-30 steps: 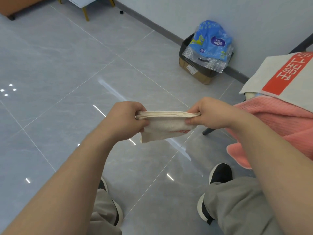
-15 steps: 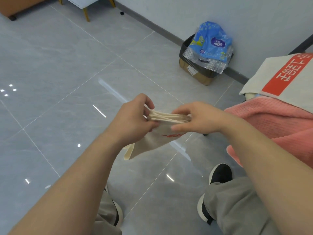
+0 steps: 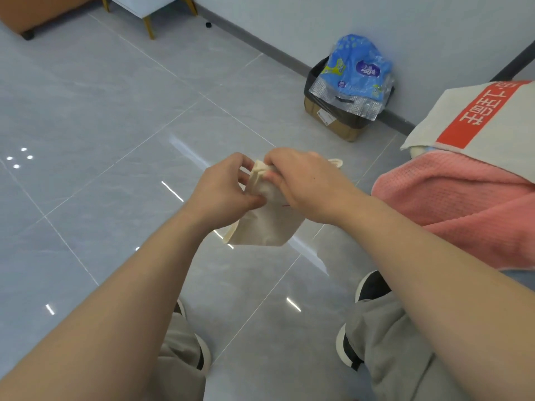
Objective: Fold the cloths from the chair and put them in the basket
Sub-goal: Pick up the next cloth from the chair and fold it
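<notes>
Head view: cream cloth was held in mid-air over floor, folded small, lower part hanging loose. Left hand pinched its upper left edge, thumb underneath, fingers curled. Right hand gripped top fold, fingers curled over it. Fold judged nearly finished; placing not yet done; basket not in view. Right of cream cloth, pink towel and grey cloth with red band lay piled, unfolded, left to do. Beyond cream cloth, lined cardboard box held blue plastic pack.
</notes>
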Demonstrator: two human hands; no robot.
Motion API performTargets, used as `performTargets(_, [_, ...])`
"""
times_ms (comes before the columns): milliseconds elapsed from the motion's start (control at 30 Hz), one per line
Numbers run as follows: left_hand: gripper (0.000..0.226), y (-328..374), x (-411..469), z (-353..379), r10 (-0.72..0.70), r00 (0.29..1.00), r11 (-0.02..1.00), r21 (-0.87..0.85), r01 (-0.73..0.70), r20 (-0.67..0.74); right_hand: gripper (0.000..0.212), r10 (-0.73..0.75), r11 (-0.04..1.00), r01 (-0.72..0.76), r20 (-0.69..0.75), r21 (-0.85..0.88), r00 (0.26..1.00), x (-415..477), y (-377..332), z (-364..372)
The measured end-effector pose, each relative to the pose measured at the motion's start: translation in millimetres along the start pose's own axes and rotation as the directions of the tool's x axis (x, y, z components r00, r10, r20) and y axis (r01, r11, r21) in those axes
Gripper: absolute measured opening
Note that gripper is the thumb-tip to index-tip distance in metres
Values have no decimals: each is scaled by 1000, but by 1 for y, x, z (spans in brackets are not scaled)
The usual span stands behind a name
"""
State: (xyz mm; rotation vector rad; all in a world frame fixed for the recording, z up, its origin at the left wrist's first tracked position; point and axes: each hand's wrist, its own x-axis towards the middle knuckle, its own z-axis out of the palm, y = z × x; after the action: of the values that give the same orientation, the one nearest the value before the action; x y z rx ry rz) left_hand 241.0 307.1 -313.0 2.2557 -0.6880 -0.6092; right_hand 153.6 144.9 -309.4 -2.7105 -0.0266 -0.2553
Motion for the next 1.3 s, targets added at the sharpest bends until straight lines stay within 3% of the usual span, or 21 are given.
performTargets(100, [28, -17, -1, 5, 35, 997, 983, 176, -46, 64, 23, -82, 996, 77, -149, -36, 985, -10, 0, -3])
performTargets(233, [21, -37, -12, 19, 6, 995, 959, 283, -34, 100, 26, -82, 997, 82, -280, -11, 957, -28, -2, -14])
performTargets(333, [25, -48, -25, 32, -8, 992, 921, 388, -41, 123, 26, -77, 995, 91, -350, 25, 934, -40, -5, -24])
performTargets(433, [11, -59, -39, 37, -53, 992, 917, 399, 1, 118, 28, -55, 995, 81, -402, 49, 914, -51, -1, -36])
performTargets(533, [11, -69, -54, 35, -101, 991, 915, 400, 57, 91, 27, 22, 998, 9, -433, 68, 901, -62, 11, -45])
performTargets(700, [15, -59, -77, 16, -115, 993, 936, 331, 117, -26, 28, 278, 954, -191, -436, 232, 856, -80, 28, -58])
performTargets(767, [17, -47, -85, 1, -125, 986, 956, 253, 150, -112, 29, 407, 900, -272, -433, 341, 804, -84, 33, -63])
performTargets(867, [15, -26, -96, -22, -174, 965, 976, -162, 143, -196, 28, 536, 827, -331, -458, 455, 709, -91, 42, -72])
performTargets(933, [8, -10, -103, -32, -189, 961, 875, -478, 72, -202, 29, 592, 789, -358, -461, 500, 660, -95, 47, -78])
performTargets(1000, [11, 4, -107, -35, -185, 960, 762, -647, 6, -209, 30, 638, 755, -384, -457, 532, 621, -97, 49, -81])
performTargets(1067, [11, 13, -104, -29, -196, 940, 751, -660, -39, -278, 30, 668, 733, -414, -452, 540, 592, -95, 49, -81])
performTargets(1200, [10, 18, -89, -14, -221, 801, 891, -449, -66, -557, 32, 669, 739, -451, -458, 501, 585, -86, 47, -81])
performTargets(1300, [9, 17, -81, -17, -165, 721, 951, -302, -64, -673, 32, 656, 750, -466, -444, 468, 610, -76, 46, -79])
